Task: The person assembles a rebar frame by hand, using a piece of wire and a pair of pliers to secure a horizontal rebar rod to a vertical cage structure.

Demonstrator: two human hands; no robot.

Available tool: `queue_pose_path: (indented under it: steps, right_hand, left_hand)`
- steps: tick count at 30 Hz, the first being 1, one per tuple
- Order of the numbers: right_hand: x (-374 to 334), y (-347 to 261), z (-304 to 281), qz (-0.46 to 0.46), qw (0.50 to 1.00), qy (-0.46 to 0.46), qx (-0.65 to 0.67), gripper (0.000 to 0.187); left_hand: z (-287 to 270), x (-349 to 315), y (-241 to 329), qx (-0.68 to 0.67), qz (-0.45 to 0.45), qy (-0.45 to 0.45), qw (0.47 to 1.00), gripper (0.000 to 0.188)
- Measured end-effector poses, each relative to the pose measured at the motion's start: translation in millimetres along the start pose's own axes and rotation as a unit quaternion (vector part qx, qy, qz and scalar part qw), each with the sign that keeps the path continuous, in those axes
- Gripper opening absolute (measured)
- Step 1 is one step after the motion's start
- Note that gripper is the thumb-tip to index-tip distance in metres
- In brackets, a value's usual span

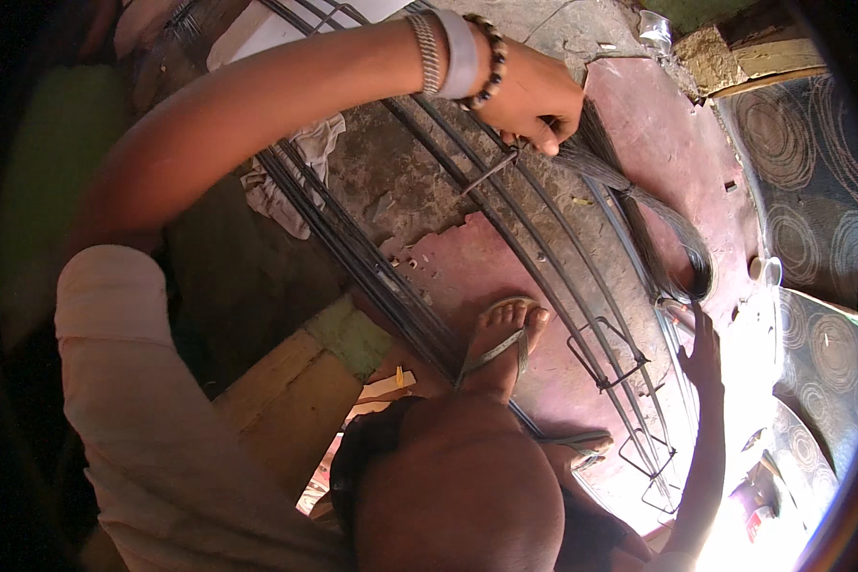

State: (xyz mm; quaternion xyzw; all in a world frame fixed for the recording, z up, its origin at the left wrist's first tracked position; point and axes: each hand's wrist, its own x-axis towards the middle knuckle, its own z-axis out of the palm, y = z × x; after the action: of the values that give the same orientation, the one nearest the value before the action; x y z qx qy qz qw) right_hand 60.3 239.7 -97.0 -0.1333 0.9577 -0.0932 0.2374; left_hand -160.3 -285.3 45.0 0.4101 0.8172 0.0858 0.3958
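Observation:
My left hand (534,103), with bracelets on its wrist, is closed at a corner of a steel stirrup (489,173) where it meets the long bars. The bars and stirrups form a narrow rebar cage (604,383) running from upper left to lower right. Several more stirrups sit around its lower end. Lower right, my right hand (704,360) has its fingers apart and holds nothing. It is just below the looped end of a bundle of thin dark tie wire (596,164), which lies beside the cage.
Several loose steel bars (338,229) run left of the cage, by a crumpled cloth (315,153). My sandalled foot (505,334) stands between these bars and the cage. Wooden blocks (291,391) lie lower left. Patterned fabric (782,143) borders the right, near a clear cup (654,30).

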Motion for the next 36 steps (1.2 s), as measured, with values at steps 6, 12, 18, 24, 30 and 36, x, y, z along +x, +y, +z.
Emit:
queue_pose_path:
  steps: [6, 12, 18, 24, 30, 36]
  right_hand:
    - [3, 13, 39, 0.004, 0.993, 0.119, -0.016, 0.075]
    - [9, 1, 50, 0.024, 0.987, 0.152, -0.056, 0.087]
    - [2, 9, 49, -0.007, 0.995, 0.090, -0.035, 0.085]
    - [-12, -7, -12, -0.099, 0.991, 0.095, 0.005, 0.053]
    - [-25, -27, -57, 0.051, 0.985, 0.043, 0.156, 0.015]
    - [-22, -103, -111, 0.156, 0.853, 0.009, 0.498, 0.020]
  left_hand:
    - [2, -16, -17, 0.077, 0.108, 0.055, 0.990, 0.021]
    - [7, -18, -20, 0.123, 0.139, 0.094, 0.978, 0.021]
    - [2, -19, -9, 0.186, 0.061, 0.031, 0.980, 0.020]
    - [-31, 6, -4, 0.179, 0.038, -0.169, 0.968, 0.018]
    - [-36, -8, -25, 0.033, 0.097, -0.188, 0.977, 0.021]
    - [-32, 2, -27, 0.053, 0.117, -0.111, 0.985, 0.038]
